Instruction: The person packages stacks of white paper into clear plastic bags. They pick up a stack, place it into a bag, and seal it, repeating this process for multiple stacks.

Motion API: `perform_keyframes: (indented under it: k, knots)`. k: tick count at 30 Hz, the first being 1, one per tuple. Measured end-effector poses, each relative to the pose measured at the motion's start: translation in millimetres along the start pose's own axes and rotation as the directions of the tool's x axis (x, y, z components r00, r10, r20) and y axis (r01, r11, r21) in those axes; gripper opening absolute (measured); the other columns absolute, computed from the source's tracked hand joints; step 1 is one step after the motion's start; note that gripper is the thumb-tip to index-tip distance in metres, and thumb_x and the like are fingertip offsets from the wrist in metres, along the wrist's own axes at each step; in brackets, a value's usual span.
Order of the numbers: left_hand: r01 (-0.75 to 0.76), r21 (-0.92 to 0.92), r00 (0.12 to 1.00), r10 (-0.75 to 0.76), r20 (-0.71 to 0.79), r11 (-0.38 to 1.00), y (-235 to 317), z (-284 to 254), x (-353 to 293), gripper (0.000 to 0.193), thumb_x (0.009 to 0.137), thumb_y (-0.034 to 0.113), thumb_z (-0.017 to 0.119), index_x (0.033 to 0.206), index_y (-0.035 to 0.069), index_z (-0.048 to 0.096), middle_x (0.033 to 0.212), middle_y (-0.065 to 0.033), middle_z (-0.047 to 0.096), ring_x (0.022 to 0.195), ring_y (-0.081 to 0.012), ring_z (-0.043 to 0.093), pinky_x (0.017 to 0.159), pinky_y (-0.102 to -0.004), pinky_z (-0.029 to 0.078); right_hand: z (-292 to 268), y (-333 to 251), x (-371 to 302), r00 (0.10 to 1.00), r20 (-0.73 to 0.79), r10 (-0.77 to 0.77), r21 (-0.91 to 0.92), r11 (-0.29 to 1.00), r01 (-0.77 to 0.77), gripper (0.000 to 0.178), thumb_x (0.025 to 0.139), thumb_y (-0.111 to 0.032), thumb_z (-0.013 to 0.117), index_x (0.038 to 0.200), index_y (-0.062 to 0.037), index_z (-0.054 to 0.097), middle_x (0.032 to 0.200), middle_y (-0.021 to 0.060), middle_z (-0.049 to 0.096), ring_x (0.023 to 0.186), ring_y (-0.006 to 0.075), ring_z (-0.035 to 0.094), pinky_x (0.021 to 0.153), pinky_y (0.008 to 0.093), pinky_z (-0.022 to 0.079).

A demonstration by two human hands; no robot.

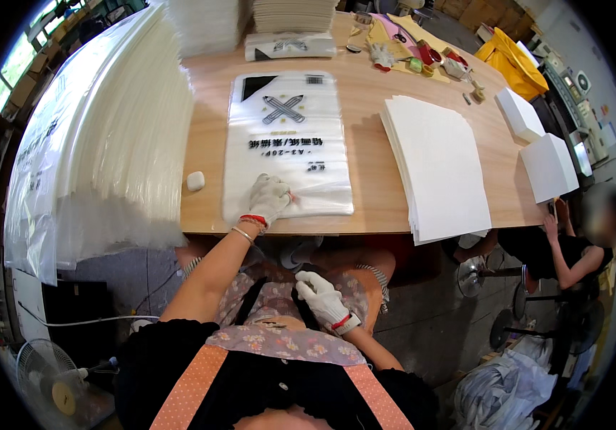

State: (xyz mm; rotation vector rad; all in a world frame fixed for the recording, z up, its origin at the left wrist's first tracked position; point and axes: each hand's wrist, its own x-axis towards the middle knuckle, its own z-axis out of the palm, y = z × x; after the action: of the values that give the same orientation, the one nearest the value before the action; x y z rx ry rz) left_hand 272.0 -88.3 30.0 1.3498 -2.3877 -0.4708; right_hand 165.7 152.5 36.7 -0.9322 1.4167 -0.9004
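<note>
My left hand (pixel 270 197), in a white knitted glove with a red cuff, lies on the near part of a clear plastic bag (pixel 290 161) printed with crossed pencils and dark lettering. Its fingers are curled in and pressed onto the film, closed on it. The bag is the top one of a flat pile at the table's front edge. Over my lap hangs my right hand (pixel 323 299), gloved the same way. Its fingers are loosely bent and apart, with nothing visible in them. To the right lies a fanned stack of white paper sheets (pixel 440 168), slightly over the table edge.
A tall stack of filled plastic packs (pixel 118 129) stands left, near a small white block (pixel 195 180). More piles (pixel 293 16) are at the back. Scissors (pixel 399 37), gloves (pixel 381 56) and tape lie far right. White paper blocks (pixel 548 168) sit near a seated person (pixel 573 247).
</note>
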Motion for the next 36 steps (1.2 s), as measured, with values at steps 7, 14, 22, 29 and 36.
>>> perform_keyframes:
  k: [7,14,22,29,36]
  knots:
    - [0.179,-0.39,0.963,-0.08,0.257,0.903,-13.1,-16.6,17.4,0.025,0.081,0.024,0.05,0.071,0.005,0.063,0.065,-0.0099,0.059,0.062,-0.0212,0.051,0.073,-0.0319,0.041,-25.2,-18.2,22.3,0.992,0.123,0.033,-0.224,0.974,-0.004,0.028,0.088,-0.021,0.052,0.107,-0.0009,0.055,0.082,0.0035,0.059,0.07,0.0085,0.056,0.065,0.023,0.046]
    - [0.185,-0.414,0.943,-0.042,0.33,0.891,-7.6,-35.4,20.2,0.026,0.086,0.023,0.048,0.079,0.002,0.061,0.066,-0.0089,0.059,0.064,-0.0148,0.056,0.063,-0.0285,0.044,-17.9,-96.6,143.6,0.998,-0.027,0.057,0.392,0.919,-0.042,0.028,0.087,-0.027,0.057,0.1,-0.0028,0.058,0.078,-0.0019,0.055,0.067,0.009,0.054,0.057,0.0246,0.044]
    - [0.192,-0.979,0.953,-0.224,0.202,-0.065,-61.9,-58.3,68.6,0.016,0.089,0.019,0.047,0.079,0.009,0.054,0.07,-0.0018,0.059,0.056,-0.0068,0.05,0.05,-0.0196,0.04,-82.5,-67.8,174.1,0.707,-0.237,-0.666,-0.905,0.417,0.09,0.015,0.084,-0.019,0.057,0.081,-0.0045,0.057,0.084,0.0079,0.057,0.076,0.0253,0.056,0.066,0.0346,0.045]
    - [0.213,-0.95,0.969,-0.177,0.174,0.229,27.2,-83.3,74.5,0.01,0.088,0.018,0.051,0.09,0.008,0.053,0.071,0.0002,0.058,0.055,-0.0035,0.047,0.042,-0.0164,0.034,-22.5,-138.1,197.6,0.394,0.144,-0.908,-0.677,0.2,0.708,0.011,0.081,-0.011,0.057,0.089,-0.003,0.058,0.096,0.0138,0.058,0.087,0.0301,0.056,0.075,0.034,0.046]
    - [-0.102,-0.63,0.99,0.018,-0.138,0.77,53.3,-146.2,61.5,0.025,0.082,0.013,0.053,0.104,0.001,0.053,0.068,-0.0023,0.061,0.057,-0.0158,0.055,0.052,-0.0297,0.043,-12.6,-104.6,158.5,0.605,0.084,-0.792,-0.672,0.403,0.621,0.015,0.081,-0.01,0.058,0.094,-0.0032,0.059,0.096,0.0145,0.059,0.09,0.0292,0.057,0.078,0.0342,0.047]
